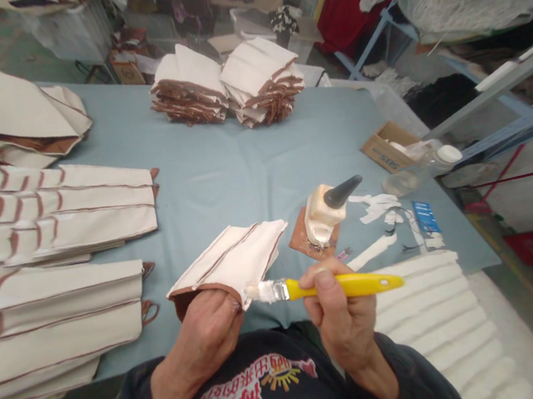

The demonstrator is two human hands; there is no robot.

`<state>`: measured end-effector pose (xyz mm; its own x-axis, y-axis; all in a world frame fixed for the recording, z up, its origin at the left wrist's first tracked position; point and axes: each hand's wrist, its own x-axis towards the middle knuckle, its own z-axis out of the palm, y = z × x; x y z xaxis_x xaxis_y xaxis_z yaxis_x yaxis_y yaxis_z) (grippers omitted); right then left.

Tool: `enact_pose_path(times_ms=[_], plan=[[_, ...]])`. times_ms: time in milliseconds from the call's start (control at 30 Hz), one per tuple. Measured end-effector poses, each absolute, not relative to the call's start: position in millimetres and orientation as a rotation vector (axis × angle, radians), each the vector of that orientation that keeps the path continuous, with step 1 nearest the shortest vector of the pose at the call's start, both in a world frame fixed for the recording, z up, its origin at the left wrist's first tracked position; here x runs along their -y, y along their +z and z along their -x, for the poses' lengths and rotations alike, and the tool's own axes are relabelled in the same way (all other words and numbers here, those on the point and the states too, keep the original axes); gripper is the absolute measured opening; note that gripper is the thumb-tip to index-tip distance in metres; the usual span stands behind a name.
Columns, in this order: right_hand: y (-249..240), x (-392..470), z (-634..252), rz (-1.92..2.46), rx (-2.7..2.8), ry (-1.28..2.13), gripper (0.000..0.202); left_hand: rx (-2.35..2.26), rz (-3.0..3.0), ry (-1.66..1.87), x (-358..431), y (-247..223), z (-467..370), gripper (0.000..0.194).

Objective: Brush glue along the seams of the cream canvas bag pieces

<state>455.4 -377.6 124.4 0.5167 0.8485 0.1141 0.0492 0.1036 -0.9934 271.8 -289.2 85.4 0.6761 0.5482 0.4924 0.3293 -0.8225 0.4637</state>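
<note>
My left hand [212,328] grips the near edge of a cream fabric piece [239,255] with brown trim, its fingers partly inside the brown-lined opening. In my right hand [337,308] is a yellow-handled brush [366,283], pointing left. White paste coats the bristles, which touch the fabric's right corner beside my left fingertips. Beyond the brush, a cream container [322,215] with a dark grey nozzle stands on a brown square [298,238].
Overlapping rows of cream pieces [102,222] cover the left side. Two stacks [191,78] lie at the back. A cardboard box [387,147], a clear jar [410,174] and white strips [376,250] are at right, with white padded strips [433,315] nearer me.
</note>
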Motion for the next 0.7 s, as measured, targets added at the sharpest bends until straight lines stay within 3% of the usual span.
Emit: enact_pose_path(times_ms=[100,267,500,700], plan=[[127,373,-455,1.332,0.824,0.84,0.039,-0.663,-2.51,0.927,289,86,-272,0.03],[122,362,-459,1.306,0.673,0.763,0.047,-0.654,-2.459,0.889,288,84,-273,0.026],[117,370,-460,1.321,0.649,1.0,0.051,-0.606,-2.452,0.9,289,84,-274,0.03],[107,350,-490,1.329,0.802,0.63,0.036,-0.584,-2.216,0.76,299,81,-278,0.028]])
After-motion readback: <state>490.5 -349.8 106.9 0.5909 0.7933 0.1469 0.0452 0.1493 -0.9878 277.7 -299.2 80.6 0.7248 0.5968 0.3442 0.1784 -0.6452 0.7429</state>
